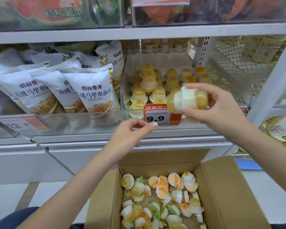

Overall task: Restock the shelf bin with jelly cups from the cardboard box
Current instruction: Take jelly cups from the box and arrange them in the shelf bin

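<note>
Right hand [216,106] grasps two jelly cups [188,100] sideways, in front of the bin [157,63], near its price tag [157,115]. Left hand [132,131] released, loosely curled, holding nothing, above the box [221,187] of loose cups.

Bright, even shop light with only soft shadows; pale glare streaks the clear bin fronts [76,119]. The edges bow and blur; the right hand [213,104] smears slightly.

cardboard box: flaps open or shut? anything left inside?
Open. The cardboard box has its flaps folded outward, and loose jelly cups still cover its bottom, lying tipped at mixed angles.
</note>
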### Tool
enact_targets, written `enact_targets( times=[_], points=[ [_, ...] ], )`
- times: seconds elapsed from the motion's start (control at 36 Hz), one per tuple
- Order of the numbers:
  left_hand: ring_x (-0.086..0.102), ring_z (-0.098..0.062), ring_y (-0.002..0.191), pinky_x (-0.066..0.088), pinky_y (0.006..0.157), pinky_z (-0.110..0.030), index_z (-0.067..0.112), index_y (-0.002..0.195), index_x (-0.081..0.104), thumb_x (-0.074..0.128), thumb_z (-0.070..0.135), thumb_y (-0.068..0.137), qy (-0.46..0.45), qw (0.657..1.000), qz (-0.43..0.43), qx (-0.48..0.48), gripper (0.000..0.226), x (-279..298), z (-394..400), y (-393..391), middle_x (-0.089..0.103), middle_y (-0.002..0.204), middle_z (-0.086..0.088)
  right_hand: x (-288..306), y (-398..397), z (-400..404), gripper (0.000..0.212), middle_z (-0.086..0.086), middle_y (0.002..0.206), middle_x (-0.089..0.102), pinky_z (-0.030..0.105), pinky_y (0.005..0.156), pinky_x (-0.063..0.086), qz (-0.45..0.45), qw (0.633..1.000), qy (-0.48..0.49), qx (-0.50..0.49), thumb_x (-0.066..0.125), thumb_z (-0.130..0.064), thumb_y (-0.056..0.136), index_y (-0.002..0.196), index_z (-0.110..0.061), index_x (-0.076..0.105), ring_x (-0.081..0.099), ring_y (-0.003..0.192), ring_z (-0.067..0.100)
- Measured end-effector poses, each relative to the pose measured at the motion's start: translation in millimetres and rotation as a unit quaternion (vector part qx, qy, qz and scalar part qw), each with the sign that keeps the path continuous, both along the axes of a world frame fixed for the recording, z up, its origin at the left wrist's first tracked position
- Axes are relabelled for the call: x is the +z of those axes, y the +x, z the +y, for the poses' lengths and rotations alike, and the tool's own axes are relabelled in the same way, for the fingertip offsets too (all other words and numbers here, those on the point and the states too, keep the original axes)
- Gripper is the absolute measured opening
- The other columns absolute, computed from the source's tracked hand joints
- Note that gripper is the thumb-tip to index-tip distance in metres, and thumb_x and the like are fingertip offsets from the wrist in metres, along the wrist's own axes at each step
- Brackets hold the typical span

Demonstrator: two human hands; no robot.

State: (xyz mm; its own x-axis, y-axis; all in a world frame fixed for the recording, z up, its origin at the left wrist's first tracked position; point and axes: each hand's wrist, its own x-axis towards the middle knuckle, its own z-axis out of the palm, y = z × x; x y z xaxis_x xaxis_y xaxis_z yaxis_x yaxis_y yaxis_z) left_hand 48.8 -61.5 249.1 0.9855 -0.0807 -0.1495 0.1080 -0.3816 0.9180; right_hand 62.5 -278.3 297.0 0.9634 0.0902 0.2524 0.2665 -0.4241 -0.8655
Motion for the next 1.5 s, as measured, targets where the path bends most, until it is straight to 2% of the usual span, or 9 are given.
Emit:
enact_targets(
  times=[0.11,0.33,0.42,0.67,0.81,1.0,1.14,1.28,1.5],
  points=[
    [0.058,-0.009,0.089,0.050,0.076,-0.032,0.025,0.093,0.059,0.064,0.051,0.079,0.222,0.955,-0.174,0.096,0.030,-12.3,13.2,11.0,0.062,0.090,0.013,30.2,51.2,21.3,0.060,-0.013,0.104,0.060,0.011,0.076,0.047,-0.051,0.989,-0.132,-0.039,0.084,-0.041,0.064,0.117,-0.028,0.060,0.058,0.093,0.005],
    [0.053,-0.016,0.099,0.041,0.069,-0.029,0.022,0.104,0.050,0.053,0.041,0.089,0.332,0.910,-0.239,0.070,0.025,-18.9,9.9,13.7,0.058,0.102,0.006,22.3,118.9,74.1,0.080,0.008,0.129,0.057,0.024,0.080,0.037,-0.042,0.913,-0.403,0.035,0.079,-0.047,0.069,0.133,-0.009,0.050,0.053,0.116,0.024],
    [0.053,-0.016,0.096,0.037,0.068,-0.028,0.021,0.102,0.050,0.051,0.039,0.090,0.331,0.911,-0.236,0.074,0.022,-16.3,9.2,15.0,0.059,0.100,0.006,12.8,122.1,83.8,0.071,0.009,0.118,0.061,0.026,0.074,0.040,-0.030,0.899,-0.435,0.048,0.081,-0.042,0.067,0.123,-0.007,0.056,0.055,0.102,0.025],
    [0.051,-0.020,0.097,0.040,0.072,-0.032,0.018,0.102,0.048,0.051,0.042,0.089,0.334,0.914,-0.221,0.072,0.028,-15.9,6.9,16.3,0.057,0.102,0.002,-0.1,124.4,84.4,0.078,0.009,0.121,0.059,0.037,0.088,0.049,0.003,0.903,-0.426,0.058,0.085,-0.041,0.062,0.124,-0.008,0.051,0.055,0.110,0.026],
    [0.052,-0.020,0.098,0.041,0.072,-0.031,0.017,0.105,0.048,0.051,0.042,0.089,0.335,0.913,-0.221,0.072,0.030,-14.8,5.7,16.3,0.057,0.104,0.001,-7.0,121.9,80.8,0.077,0.008,0.119,0.060,0.026,0.074,0.040,0.004,0.918,-0.393,0.047,0.086,-0.040,0.063,0.123,-0.008,0.050,0.053,0.100,0.018],
    [0.051,-0.021,0.100,0.043,0.074,-0.032,0.017,0.108,0.047,0.051,0.041,0.089,0.335,0.913,-0.224,0.070,0.031,-15.0,6.1,15.9,0.057,0.106,0.000,-14.5,120.9,77.7,0.082,0.011,0.127,0.056,0.030,0.093,0.039,-0.016,0.919,-0.392,0.032,0.084,-0.043,0.064,0.132,-0.011,0.049,0.048,0.118,0.026],
    [0.050,-0.021,0.099,0.043,0.074,-0.032,0.017,0.107,0.047,0.051,0.041,0.090,0.335,0.911,-0.230,0.070,0.030,-15.4,6.4,15.8,0.056,0.105,0.000,-16.3,121.8,75.3,0.082,0.007,0.123,0.057,0.030,0.085,0.043,-0.022,0.933,-0.357,0.046,0.086,-0.038,0.063,0.131,-0.016,0.047,0.052,0.108,0.025],
    [0.051,-0.021,0.099,0.043,0.074,-0.032,0.016,0.107,0.047,0.051,0.040,0.090,0.339,0.907,-0.239,0.072,0.030,-17.8,5.9,16.7,0.057,0.104,-0.001,-6.4,107.9,68.7,0.072,0.004,0.110,0.059,0.035,0.088,0.052,-0.032,0.955,-0.296,0.018,0.085,-0.035,0.066,0.127,-0.017,0.050,0.057,0.098,0.019],
    [0.047,-0.018,0.105,0.040,0.068,-0.030,0.018,0.107,0.048,0.051,0.035,0.091,0.349,0.908,-0.227,0.039,0.023,-24.5,5.1,9.9,0.052,0.107,0.002,-18.1,14.0,44.0,0.040,-0.007,0.103,0.054,0.025,0.088,0.052,-0.185,0.974,-0.133,0.013,0.075,-0.012,0.080,0.115,-0.015,0.054,0.056,0.099,0.008]
  ],
)
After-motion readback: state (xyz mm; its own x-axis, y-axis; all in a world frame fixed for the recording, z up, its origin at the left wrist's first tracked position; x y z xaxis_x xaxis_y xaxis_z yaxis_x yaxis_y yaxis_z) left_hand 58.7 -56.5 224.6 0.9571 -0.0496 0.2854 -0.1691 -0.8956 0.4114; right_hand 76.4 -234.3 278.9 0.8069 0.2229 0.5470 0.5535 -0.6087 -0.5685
